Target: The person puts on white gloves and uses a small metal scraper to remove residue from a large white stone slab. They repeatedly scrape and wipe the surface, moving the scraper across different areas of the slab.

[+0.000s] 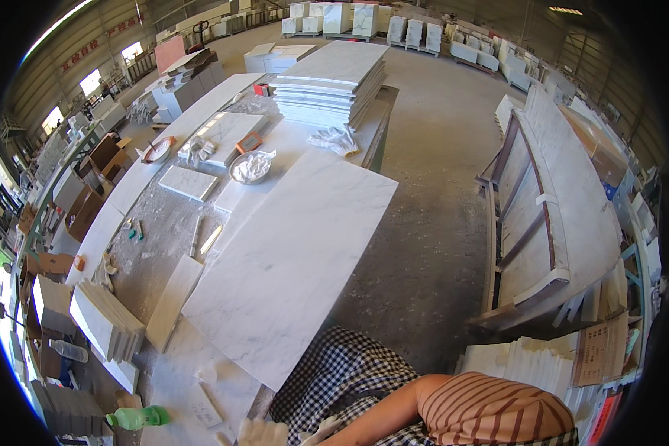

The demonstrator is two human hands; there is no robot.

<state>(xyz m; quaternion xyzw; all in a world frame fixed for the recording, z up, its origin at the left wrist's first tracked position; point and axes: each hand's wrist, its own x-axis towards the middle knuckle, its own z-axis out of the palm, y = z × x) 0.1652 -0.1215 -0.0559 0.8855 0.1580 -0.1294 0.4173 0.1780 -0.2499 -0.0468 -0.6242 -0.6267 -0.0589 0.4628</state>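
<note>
A large white marble slab lies at a slant on the long workbench, its near corner pointing at me. At the lower edge, my right forearm with a striped sleeve reaches left across a checked cloth. My right hand wears a white glove and is mostly cut off by the frame. Just left of it, my left hand shows as another white glove near the bench's front edge. Neither hand touches the slab, and what they hold is hidden.
A stack of marble slabs stands at the bench's far end, with loose white gloves and a metal bowl before it. Small tiles, a narrow strip, a tile stack and a green bottle lie left. A slab rack stands right.
</note>
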